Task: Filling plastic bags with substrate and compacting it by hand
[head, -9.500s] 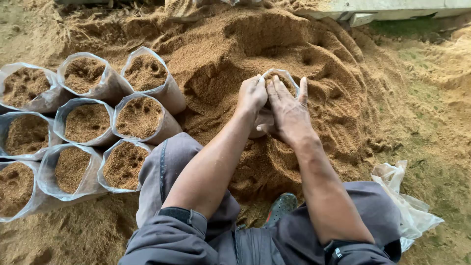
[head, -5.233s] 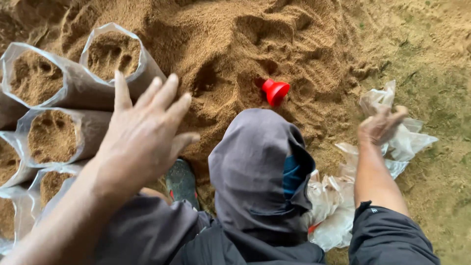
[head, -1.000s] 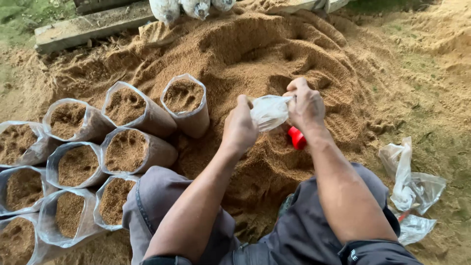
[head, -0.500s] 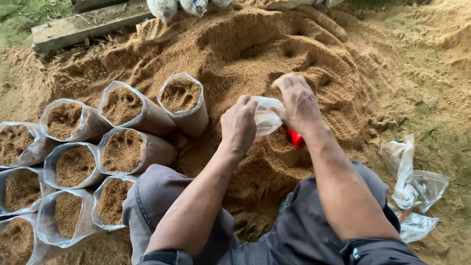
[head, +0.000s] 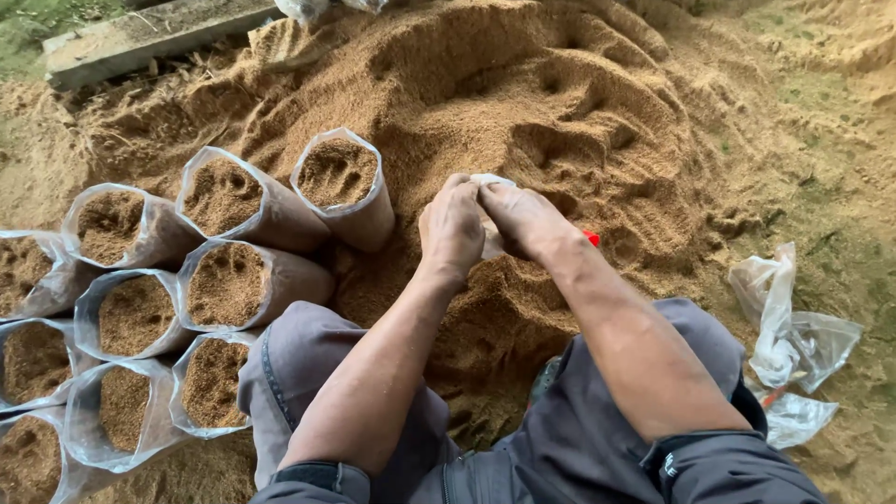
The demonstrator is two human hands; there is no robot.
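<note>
Since half a second ago both hands have dropped lower onto the heap, covering most of the small clear plastic bag [head: 487, 217]. At frame centre my left hand [head: 452, 227] and right hand [head: 529, 221] pinch its mouth with fingers pressed together, likely to keep it open. Beyond my right wrist peeks a red plastic scoop [head: 591, 238]; left stand filled clear bags [head: 227, 284]; behind rises the tan sawdust pile [head: 523, 84].

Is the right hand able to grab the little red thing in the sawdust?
Probably yes. The red thing peeks out just beside the right hand, with only loose sawdust around it. But that hand and the left hand are gripping a clear bag.
</note>
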